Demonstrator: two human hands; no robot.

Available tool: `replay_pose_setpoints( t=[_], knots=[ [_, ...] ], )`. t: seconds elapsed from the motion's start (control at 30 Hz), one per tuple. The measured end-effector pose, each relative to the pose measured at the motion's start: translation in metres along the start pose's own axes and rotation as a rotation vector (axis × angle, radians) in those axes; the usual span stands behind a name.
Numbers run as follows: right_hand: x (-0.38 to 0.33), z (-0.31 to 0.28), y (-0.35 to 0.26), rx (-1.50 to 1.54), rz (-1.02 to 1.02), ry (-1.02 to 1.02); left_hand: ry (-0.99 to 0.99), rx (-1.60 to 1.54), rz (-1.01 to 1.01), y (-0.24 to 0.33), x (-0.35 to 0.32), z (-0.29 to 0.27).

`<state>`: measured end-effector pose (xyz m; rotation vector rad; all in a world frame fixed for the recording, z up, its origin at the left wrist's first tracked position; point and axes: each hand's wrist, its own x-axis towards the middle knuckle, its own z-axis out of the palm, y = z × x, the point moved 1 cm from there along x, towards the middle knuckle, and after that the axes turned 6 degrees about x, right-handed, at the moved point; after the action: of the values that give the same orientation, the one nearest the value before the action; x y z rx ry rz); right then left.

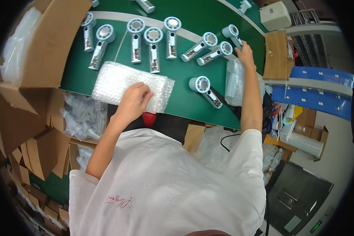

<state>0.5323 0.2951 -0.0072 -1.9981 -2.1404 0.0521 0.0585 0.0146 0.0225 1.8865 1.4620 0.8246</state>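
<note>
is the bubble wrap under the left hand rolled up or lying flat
Lying flat: the bubble wrap forms a broad rectangle on the green table.

Nine handheld fans [153, 46] with visible grilles, one flat bubble-wrap stack [118, 82], two blue strips [322, 74]

The bubble wrap [116, 80] was shiny and bumpy, and it lay flat in a slanted pile near the close edge of the green table [185, 100]. The handheld fan [232, 30] was at the far right, with a round, pale blue head, a grey middle and a partly hidden handle pointing back
</note>
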Motion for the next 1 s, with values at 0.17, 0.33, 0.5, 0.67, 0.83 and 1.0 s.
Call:
replay_pose_setpoints(
  t=[0.17, 0.33, 0.5, 0.67, 0.83, 1.0],
  knots=[
    [-0.009, -0.057, -0.059, -0.117, 0.01, 0.124, 0.035, 0.056, 0.016, -0.001, -0.01, -0.006],
    [-0.13, -0.103, -0.141, 0.957, 0.193, 0.314, 0.16, 0.095, 0.095, -0.011, -0.016, 0.006],
    [-0.286, -0.046, -0.261, 1.546, 0.124, 0.063, 0.134, 0.02, 0.071, -0.008, -0.012, 0.003],
    [-0.333, 0.009, -0.296, 1.299, 0.224, -0.159, 0.049, -0.221, -0.076, -0.018, -0.009, -0.003],
    [-0.322, -0.005, -0.29, 0.907, -0.165, 0.059, 0.138, -0.593, -0.264, -0.026, -0.006, 0.001],
    [-0.31, -0.043, -0.286, 0.792, -0.166, -0.149, 0.114, -0.514, -0.288, -0.007, 0.003, -0.011]
  ],
)
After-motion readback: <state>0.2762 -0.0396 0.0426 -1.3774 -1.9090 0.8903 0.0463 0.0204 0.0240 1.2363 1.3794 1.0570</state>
